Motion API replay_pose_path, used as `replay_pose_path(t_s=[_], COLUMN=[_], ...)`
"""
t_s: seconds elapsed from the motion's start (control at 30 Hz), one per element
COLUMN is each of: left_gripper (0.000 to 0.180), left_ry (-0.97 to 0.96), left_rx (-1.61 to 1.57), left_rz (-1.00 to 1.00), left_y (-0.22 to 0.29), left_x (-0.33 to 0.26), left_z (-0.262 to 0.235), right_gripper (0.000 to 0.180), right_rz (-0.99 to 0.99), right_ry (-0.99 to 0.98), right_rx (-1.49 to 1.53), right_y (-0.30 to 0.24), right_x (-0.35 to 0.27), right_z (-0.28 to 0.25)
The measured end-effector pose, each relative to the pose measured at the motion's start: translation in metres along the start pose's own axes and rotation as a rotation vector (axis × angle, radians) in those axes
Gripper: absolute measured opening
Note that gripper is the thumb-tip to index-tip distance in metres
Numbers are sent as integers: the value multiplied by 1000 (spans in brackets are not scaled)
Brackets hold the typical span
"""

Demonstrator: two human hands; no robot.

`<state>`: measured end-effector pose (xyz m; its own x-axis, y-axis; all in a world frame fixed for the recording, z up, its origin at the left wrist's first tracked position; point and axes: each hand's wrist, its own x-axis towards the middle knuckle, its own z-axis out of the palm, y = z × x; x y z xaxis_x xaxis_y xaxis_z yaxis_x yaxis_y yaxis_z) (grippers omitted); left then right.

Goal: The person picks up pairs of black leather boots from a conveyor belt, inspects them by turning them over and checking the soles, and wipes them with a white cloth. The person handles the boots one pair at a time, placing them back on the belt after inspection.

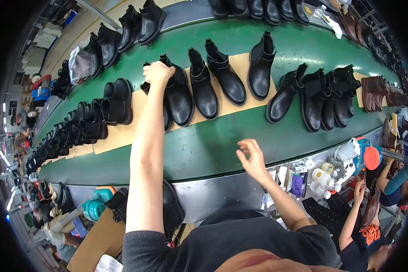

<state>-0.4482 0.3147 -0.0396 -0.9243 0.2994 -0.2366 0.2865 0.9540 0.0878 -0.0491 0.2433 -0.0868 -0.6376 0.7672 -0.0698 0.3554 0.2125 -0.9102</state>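
Boot in hand: a black ankle boot [179, 97] stands upper centre of the frame, toe toward the lower edge, on a tan card sheet [122, 136] laid on the belt.
Surface: a green conveyor belt [213, 149] curves across the frame from lower left to upper right, edged below by a grey metal rim [222, 192].
Room: a factory line; a second row of black boots [122, 31] runs along the upper left, brown boots [376, 93] sit at the right edge, and bottles and tubs [324, 177] crowd a counter at lower right.
Other boots: more black boots [222, 77] stand to the right of the held one on the same tan strip, and a tight cluster of black boots [88, 122] fills the left.
Left hand: the left hand [157, 72] reaches far up the frame, fingers curled shut over the top of the boot's shaft, gripping it from above.
Boot relative to fingers: the shaft top is under the fingers, and the toe lies below and right of them.
Right hand: the right hand [251, 156] hovers over the belt's lower edge at centre right, fingers loosely spread and half curled, holding nothing, well apart from the boot.
Others: another person's arm [351, 213] shows at lower right.
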Motion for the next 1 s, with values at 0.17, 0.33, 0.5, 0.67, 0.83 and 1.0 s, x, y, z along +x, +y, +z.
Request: replay_pose_path(t_s=[0.17,0.33,0.5,0.67,0.83,1.0], left_gripper=[81,54,34,16,5,7], left_ry=[260,33,177,79,223,-168], left_rx=[-59,-158,-314,-560,30,52], left_rz=[3,29,335,697,1592,1755], left_y=[-8,-27,-86,-148,-172,-220], left_x=[-2,0,-22,-150,-285,-377], left_z=[10,13,-1,-52,-46,45], right_gripper=[20,19,20,15,40,67], right_rz=[121,149,25,104,86,54], right_ry=[-31,-40,-58,130,61,-416], right_rx=[-17,-34,-14,343,278,-229], right_y=[26,22,-16,-11,-57,65], right_x=[-32,-31,-24,-31,-21,-84], right_z=[-19,-25,-23,-50,-58,43])
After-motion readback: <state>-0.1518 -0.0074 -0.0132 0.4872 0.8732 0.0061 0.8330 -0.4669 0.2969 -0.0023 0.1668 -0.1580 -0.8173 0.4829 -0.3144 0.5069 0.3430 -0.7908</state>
